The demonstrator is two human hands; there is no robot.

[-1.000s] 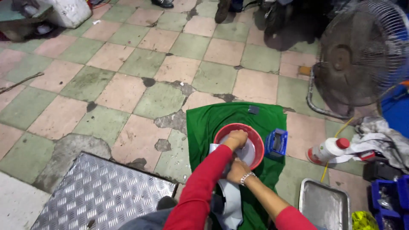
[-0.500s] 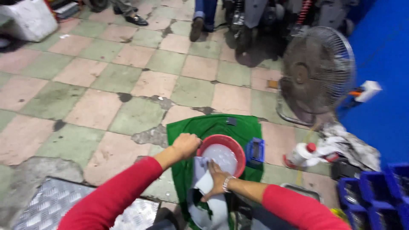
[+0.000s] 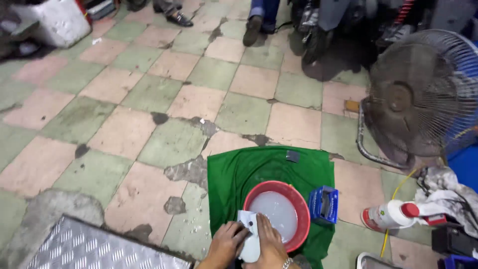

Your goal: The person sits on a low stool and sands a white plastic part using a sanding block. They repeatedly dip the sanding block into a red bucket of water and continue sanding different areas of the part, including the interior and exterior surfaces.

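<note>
pressing a white part (image 3: 250,239) between both hands, left hand (image 3: 225,245) and right hand (image 3: 271,245), fingers closed on it, beside the red basin (image 3: 298,209) of cloudy liquid; washing looks unfinished.

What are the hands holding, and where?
Both hands, left and right, grip a small white object by its sides, at the red basin rim.

Pretty even, soft light from above, nothing harsh. Darkest shadow pools under the parked motorbikes (image 3: 343,30) at the top. My view's a bit soft overall, and the fan (image 3: 423,94) bends near the right edge. No real glare.
</note>
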